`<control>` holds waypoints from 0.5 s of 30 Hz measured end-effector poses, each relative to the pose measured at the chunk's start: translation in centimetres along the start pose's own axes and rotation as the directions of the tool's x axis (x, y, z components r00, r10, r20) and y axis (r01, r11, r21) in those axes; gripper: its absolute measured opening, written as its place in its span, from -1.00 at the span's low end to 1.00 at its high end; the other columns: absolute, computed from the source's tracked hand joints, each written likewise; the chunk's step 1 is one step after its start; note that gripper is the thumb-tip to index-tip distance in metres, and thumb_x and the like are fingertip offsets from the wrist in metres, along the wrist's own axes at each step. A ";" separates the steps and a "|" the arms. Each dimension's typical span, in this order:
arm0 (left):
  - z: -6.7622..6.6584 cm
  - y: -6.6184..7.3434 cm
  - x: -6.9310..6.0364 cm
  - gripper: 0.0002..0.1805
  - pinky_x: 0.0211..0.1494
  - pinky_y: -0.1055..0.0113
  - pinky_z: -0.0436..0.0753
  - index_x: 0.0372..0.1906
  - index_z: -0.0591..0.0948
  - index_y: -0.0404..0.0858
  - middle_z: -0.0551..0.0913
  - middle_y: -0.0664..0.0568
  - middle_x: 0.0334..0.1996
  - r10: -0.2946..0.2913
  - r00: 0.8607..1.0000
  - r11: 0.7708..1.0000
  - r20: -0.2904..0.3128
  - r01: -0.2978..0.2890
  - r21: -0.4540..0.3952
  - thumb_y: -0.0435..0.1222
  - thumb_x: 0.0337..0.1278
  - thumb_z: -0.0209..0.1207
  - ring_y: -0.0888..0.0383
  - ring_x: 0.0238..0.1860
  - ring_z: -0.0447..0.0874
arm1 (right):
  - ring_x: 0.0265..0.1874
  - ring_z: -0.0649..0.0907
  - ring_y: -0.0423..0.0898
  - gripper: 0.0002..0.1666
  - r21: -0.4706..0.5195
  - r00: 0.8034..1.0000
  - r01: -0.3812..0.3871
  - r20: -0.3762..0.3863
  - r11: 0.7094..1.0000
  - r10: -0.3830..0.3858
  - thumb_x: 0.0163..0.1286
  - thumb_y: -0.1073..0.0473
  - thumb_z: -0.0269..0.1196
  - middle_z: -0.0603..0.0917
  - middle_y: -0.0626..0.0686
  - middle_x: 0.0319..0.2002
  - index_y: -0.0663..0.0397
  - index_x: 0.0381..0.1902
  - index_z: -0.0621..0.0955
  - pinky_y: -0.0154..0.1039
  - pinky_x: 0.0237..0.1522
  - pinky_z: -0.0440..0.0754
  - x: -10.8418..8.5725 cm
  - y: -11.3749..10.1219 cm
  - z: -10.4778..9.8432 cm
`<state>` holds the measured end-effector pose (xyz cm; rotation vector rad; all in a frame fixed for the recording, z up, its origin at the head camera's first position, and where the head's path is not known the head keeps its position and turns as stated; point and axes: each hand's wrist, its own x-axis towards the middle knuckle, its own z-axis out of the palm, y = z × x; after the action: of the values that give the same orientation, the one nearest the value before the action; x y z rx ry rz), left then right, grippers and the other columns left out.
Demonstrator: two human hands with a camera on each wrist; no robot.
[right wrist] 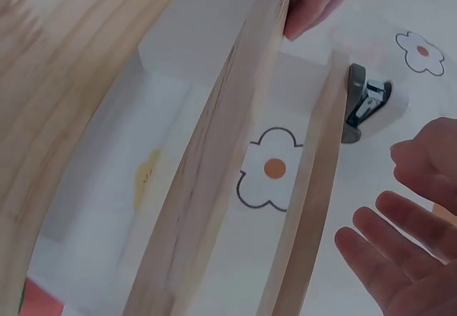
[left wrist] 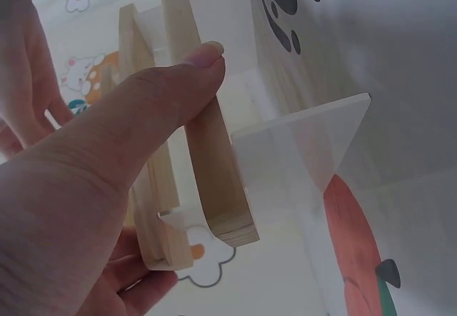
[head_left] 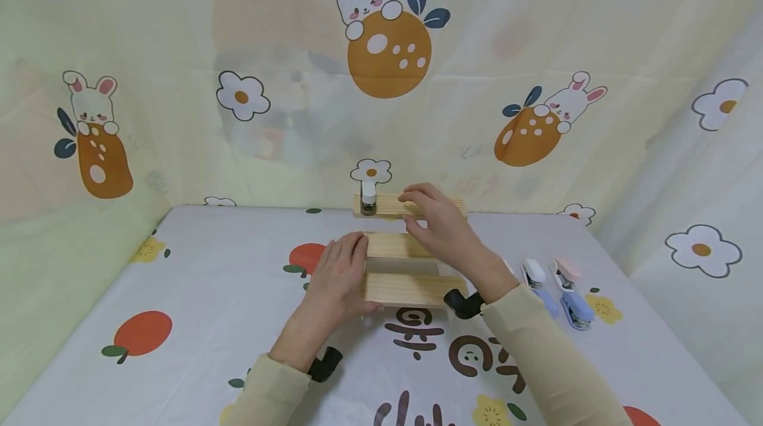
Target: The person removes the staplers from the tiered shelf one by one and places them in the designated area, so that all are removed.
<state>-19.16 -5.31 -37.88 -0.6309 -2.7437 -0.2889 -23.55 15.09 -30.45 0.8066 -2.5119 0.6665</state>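
A stepped display rack with wooden boards [head_left: 411, 289] on clear plastic supports [left wrist: 300, 145] stands on the table. My left hand [head_left: 336, 273] grips its left end. In the left wrist view the thumb lies on the front board [left wrist: 214, 166], with fingertips at the end of the board behind it. A small white-and-grey stapler [head_left: 368, 197] stands on the left part of the back board [right wrist: 314, 187]. Just right of that stapler, my right hand [head_left: 444, 224] hovers near the back board, fingers loosely bent and nothing between them in the right wrist view [right wrist: 410, 237].
To the right of the rack lie several small staplers: a white one [head_left: 533, 271], a pink-and-white one [head_left: 565, 273] and blue ones [head_left: 577, 310], partly behind the right sleeve. A printed cloth [head_left: 208, 267] covers the table. Behind it hangs a patterned curtain [head_left: 286, 148].
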 end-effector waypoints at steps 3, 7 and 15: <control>0.0 0.0 0.0 0.35 0.56 0.00 0.27 0.42 0.24 -0.36 0.31 -0.13 0.38 0.000 1.000 1.000 0.004 0.000 0.001 0.18 -0.57 0.62 -0.05 0.41 0.31 | 0.15 0.60 0.11 -0.62 0.013 1.000 0.011 -0.003 1.000 -0.011 0.32 0.35 0.29 0.57 0.20 0.15 0.27 0.09 0.60 -0.02 0.13 0.66 0.5 -0.2 0.3; 0.0 0.1 0.0 0.34 0.56 0.00 0.28 0.43 0.24 -0.36 0.31 -0.13 0.38 0.001 1.000 1.000 0.007 -0.001 0.005 0.19 -0.55 0.61 -0.05 0.41 0.31 | 0.16 0.59 0.09 -0.61 0.021 1.000 0.017 -0.001 1.000 -0.017 0.32 0.35 0.28 0.56 0.19 0.15 0.27 0.11 0.59 -0.04 0.16 0.64 1.0 -0.4 0.7; 0.1 0.1 0.0 0.34 0.55 0.02 0.29 0.42 0.25 -0.37 0.32 -0.14 0.37 0.004 1.000 1.000 -0.002 -0.004 0.025 0.20 -0.55 0.60 -0.05 0.40 0.32 | 0.17 0.59 0.10 -0.57 0.055 1.000 0.022 0.008 0.998 -0.022 0.34 0.33 0.28 0.53 0.21 0.18 0.29 0.16 0.55 -0.04 0.17 0.64 2.2 -1.0 2.1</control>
<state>-19.14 -5.23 -37.94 -0.6293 -2.7391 -0.2538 -25.09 12.26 -30.66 0.8566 -2.4983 0.7296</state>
